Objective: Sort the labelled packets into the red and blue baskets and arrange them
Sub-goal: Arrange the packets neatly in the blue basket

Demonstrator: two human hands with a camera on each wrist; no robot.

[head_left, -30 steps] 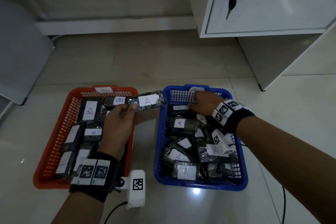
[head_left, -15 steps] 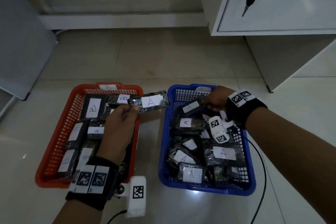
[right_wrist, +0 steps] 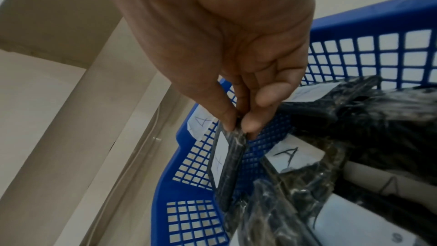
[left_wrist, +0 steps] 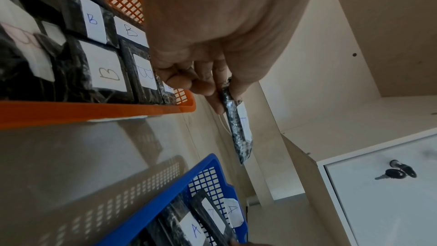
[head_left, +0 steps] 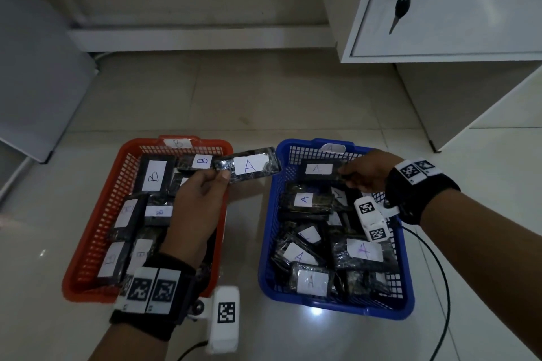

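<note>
Two baskets stand side by side on the floor. The red basket (head_left: 96, 226) on the left holds dark packets labelled B. The blue basket (head_left: 268, 246) on the right holds dark packets labelled A. My left hand (head_left: 202, 184) pinches a black packet labelled A (head_left: 249, 166) by one end and holds it in the air over the gap between the baskets; the same held packet (left_wrist: 236, 130) shows edge-on in the left wrist view. My right hand (head_left: 356, 174) pinches the corner of another A packet (head_left: 318, 170) at the far end of the blue basket, tilted up (right_wrist: 227, 160).
A white cabinet (head_left: 457, 6) with keys (head_left: 403, 3) in its lock stands at the far right. A grey panel (head_left: 32, 73) leans at the far left. A black cable (head_left: 440, 287) runs along the floor right of the blue basket.
My right hand has pinched an A packet at the far end of the blue basket and lifted its end up. The left hand keeps its A packet almost still.
</note>
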